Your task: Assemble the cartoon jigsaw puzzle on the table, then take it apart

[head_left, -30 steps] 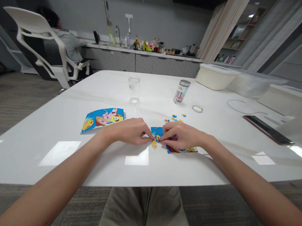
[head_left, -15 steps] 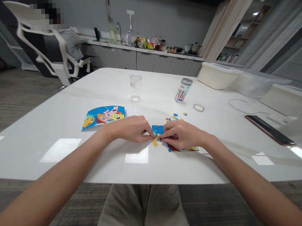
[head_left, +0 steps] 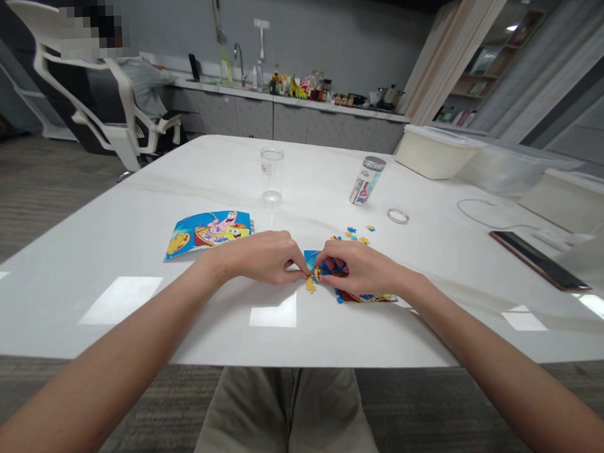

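Puzzle lies mostly under the right hand. At its ten o'clock is the picture; at nine, the left hand has its fingertips touching a yellow piece. The right hand has just arched up, fingertips near that piece, so fitting seems unfinished; I can't tell if either grips. Loose pieces sit at twelve.

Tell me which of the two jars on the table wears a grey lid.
The colourfully printed jar, the one nearer the cream box. Its grey lid sets it apart from the clear jar, whose see-through top shows no grey.
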`<action>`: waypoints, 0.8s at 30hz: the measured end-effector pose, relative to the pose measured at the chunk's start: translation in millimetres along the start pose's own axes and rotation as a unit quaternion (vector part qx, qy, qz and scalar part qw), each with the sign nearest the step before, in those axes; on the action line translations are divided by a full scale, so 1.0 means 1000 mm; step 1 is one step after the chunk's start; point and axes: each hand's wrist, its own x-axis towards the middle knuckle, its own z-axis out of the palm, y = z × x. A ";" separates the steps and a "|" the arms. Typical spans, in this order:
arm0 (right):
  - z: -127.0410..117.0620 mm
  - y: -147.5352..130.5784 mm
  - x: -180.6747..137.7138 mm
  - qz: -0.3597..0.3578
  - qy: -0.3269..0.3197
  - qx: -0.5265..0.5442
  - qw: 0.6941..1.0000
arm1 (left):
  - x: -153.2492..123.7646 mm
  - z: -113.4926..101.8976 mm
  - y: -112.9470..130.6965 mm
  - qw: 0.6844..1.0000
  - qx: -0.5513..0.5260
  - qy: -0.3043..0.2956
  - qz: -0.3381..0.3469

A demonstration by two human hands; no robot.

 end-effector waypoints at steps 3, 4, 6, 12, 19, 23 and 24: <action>0.000 0.000 0.000 -0.001 0.005 0.004 1.000 | 0.000 0.000 0.000 1.000 -0.001 0.003 0.001; 0.000 0.000 -0.001 -0.005 0.005 0.001 1.000 | 0.000 0.000 0.000 1.000 -0.003 0.004 0.002; -0.001 0.000 -0.001 -0.012 0.001 -0.006 1.000 | 0.000 0.000 0.000 1.000 -0.005 0.005 0.001; -0.004 -0.002 -0.002 -0.009 -0.008 -0.017 1.000 | -0.001 -0.001 0.002 1.000 -0.004 -0.002 0.001; -0.005 -0.004 -0.001 -0.003 -0.008 -0.013 1.000 | -0.001 -0.001 0.001 1.000 -0.006 0.009 0.008; -0.005 -0.003 -0.002 -0.003 -0.004 -0.017 1.000 | -0.001 -0.001 0.001 1.000 -0.009 0.011 0.009; -0.005 -0.003 -0.002 -0.003 -0.003 -0.019 1.000 | 0.000 -0.001 0.002 1.000 -0.008 0.009 0.008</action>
